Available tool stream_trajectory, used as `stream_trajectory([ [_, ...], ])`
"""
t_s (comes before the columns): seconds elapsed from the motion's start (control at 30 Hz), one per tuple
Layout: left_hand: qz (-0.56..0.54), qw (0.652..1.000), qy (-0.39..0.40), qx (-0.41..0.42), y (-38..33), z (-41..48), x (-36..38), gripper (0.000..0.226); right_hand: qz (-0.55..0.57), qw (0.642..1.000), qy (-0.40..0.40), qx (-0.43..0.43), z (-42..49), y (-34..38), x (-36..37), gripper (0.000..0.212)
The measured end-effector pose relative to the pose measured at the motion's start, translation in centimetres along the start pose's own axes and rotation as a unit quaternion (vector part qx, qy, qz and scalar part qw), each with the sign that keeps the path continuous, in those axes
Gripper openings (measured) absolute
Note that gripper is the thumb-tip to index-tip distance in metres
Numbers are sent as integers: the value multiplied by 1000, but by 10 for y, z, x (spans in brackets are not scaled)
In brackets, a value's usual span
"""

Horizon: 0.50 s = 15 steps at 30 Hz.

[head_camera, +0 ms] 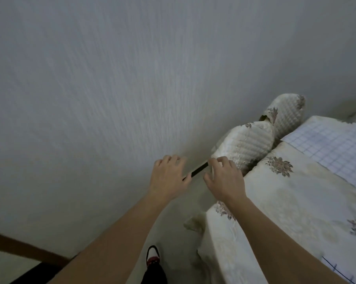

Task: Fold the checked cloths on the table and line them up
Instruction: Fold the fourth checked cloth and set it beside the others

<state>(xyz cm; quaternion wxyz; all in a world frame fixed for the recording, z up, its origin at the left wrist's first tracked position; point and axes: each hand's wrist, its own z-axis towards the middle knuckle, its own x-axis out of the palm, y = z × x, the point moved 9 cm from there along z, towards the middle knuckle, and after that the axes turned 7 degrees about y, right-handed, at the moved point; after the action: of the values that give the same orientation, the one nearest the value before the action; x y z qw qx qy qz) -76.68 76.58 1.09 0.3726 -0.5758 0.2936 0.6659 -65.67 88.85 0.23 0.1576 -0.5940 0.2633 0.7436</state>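
A white cloth with blue checks (334, 148) lies flat on the table (291, 201) at the far right, partly cut off by the frame edge. The corner of another checked cloth (336, 269) shows at the bottom right. My left hand (168, 177) and my right hand (224, 177) are stretched out in front of me, left of the table and away from both cloths. Their fingers are loosely spread and hold nothing. My right forearm crosses above the table's near corner.
The table wears a cream cover with brown flower prints. Two chairs with matching quilted covers (248, 144) stand against the grey wall (111, 89). A dark skirting strip (197, 171) runs behind my hands. My shoe (153, 255) is on the pale floor.
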Motion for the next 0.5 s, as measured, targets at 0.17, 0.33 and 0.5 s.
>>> stream_trajectory([
  [0.17,-17,998,22,54,38,90,27,59,-10,998,21,52,86,3,25,36],
  [0.33,-24,993,34,108,73,171,41,63,-12,994,19,103,165,12,37,44],
  [0.5,-26,988,33,150,92,227,45,62,-16,988,21,152,207,3,37,45],
])
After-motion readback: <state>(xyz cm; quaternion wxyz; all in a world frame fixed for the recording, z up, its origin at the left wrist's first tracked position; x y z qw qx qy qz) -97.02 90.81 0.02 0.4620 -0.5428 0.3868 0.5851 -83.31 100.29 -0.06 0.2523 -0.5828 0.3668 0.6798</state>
